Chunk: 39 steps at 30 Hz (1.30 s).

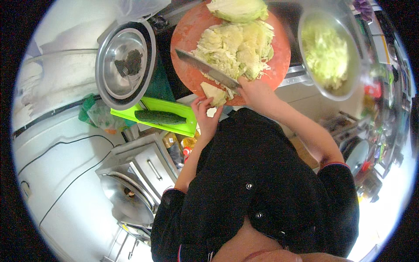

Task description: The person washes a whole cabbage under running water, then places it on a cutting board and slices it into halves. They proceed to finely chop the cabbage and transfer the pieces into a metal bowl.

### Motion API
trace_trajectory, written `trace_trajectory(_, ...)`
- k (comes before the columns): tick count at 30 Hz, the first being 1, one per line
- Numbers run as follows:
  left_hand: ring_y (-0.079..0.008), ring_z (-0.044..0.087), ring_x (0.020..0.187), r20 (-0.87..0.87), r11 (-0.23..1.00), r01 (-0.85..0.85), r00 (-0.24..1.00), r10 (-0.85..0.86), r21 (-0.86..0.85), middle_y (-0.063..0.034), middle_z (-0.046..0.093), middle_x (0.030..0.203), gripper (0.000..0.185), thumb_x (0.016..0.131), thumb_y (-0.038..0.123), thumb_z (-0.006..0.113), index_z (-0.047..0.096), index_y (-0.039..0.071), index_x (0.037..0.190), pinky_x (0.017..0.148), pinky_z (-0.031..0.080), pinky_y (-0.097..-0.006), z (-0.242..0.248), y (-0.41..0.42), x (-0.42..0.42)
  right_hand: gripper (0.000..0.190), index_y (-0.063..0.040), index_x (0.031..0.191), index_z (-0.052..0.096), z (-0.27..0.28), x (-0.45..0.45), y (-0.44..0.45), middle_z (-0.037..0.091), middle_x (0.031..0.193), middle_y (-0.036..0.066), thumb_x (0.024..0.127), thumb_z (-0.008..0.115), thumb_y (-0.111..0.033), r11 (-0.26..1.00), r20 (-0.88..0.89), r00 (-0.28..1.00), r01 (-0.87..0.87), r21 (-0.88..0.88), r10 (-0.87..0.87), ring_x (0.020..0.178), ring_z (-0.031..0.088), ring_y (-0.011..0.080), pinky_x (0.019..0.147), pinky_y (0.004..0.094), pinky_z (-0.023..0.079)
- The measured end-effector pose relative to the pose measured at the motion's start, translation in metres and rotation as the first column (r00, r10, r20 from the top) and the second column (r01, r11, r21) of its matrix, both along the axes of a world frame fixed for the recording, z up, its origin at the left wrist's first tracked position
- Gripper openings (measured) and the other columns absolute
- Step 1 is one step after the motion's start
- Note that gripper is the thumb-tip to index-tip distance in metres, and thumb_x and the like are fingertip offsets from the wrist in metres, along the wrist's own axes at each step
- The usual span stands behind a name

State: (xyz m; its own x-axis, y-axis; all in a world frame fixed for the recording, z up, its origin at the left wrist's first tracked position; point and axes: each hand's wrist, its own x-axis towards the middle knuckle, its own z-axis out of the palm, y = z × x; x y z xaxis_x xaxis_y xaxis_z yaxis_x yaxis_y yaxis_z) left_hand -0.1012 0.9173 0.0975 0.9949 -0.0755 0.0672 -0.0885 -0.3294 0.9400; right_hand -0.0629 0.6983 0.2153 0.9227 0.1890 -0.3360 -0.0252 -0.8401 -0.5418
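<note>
On a round orange cutting board (186, 36) lies a broad heap of shredded cabbage (235, 46). My right hand (257, 95) grips a cleaver (209, 70) by its handle end, and the blade slants across the near edge of the heap. Beside the blade, at the board's near rim, my left hand (207, 113) has its fingers on a small pale wedge of cabbage (213, 94). A larger cut piece of cabbage (240, 9) rests at the board's far edge.
To the right stands a large metal bowl (355, 62) of shredded cabbage. Nested metal bowls (109, 62) with something dark inside are at the left. Below them, a bright green tray (193, 126) holds a dark green cucumber (160, 117). A metal lid (127, 199) is lower left.
</note>
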Motion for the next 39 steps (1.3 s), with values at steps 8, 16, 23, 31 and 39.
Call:
trace_trajectory(8,-0.0278,0.056,0.104,0.063,0.992,0.065,0.995,-0.072,0.104,-0.0162,0.045,0.125,0.040,0.070,0.005,0.082,0.061,0.002,0.105,0.077,0.054,-0.0330,0.030,-0.014,0.016,0.015,0.000,0.099,0.047,0.015,-0.023,0.004,0.067,0.074,0.021,0.086,0.049,-0.007,0.988,-0.047,0.993,-0.115,-0.101,0.111,0.069,0.068,0.0395,0.057,0.0515,0.054)
trace_trajectory(16,-0.0277,0.057,0.102,0.079,0.991,0.089,0.992,-0.097,0.104,-0.0162,0.050,0.117,0.033,0.071,0.004,0.080,0.062,0.000,0.099,0.071,0.057,-0.0311,0.033,-0.015,0.024,0.014,-0.001,0.097,0.047,0.004,-0.032,0.005,0.066,0.071,0.021,0.087,0.049,-0.010,0.987,0.027,0.992,-0.121,-0.110,0.125,0.066,0.068,0.0389,0.056,0.0505,0.054)
trace_trajectory(23,-0.0256,0.059,0.095,0.004,0.993,0.098,0.995,-0.098,0.068,-0.0150,0.050,0.113,0.034,0.070,0.004,0.082,0.061,-0.001,0.096,0.071,0.057,-0.0300,0.031,-0.020,0.031,0.020,-0.001,0.098,0.047,-0.015,-0.012,0.018,0.066,0.074,0.022,0.089,0.053,-0.017,0.992,-0.028,0.995,-0.099,-0.073,0.097,0.069,0.068,0.0394,0.059,0.0502,0.054)
trace_trajectory(31,-0.0234,0.053,0.113,-0.097,0.967,0.020,0.994,-0.046,-0.255,-0.0111,0.036,0.130,0.034,0.077,-0.005,0.072,0.050,0.001,0.102,0.089,0.054,-0.0340,0.005,-0.002,0.014,0.031,-0.002,0.106,0.056,-0.054,0.028,0.000,0.067,0.085,0.023,0.090,0.057,-0.029,0.973,-0.021,0.993,0.118,0.200,-0.116,0.082,0.066,0.0413,0.074,0.0512,0.053)
trace_trajectory(39,-0.0237,0.059,0.103,-0.576,0.351,-0.501,0.803,-0.152,-0.791,-0.0123,0.058,0.114,0.019,0.090,0.005,0.057,0.055,0.000,0.108,0.088,0.053,-0.0325,0.041,0.004,0.039,0.029,-0.002,0.109,0.055,-0.040,0.024,-0.007,0.064,0.088,0.025,0.092,0.055,-0.026,0.969,-0.071,0.992,0.116,0.220,-0.103,0.086,0.062,0.0436,0.073,0.0494,0.049)
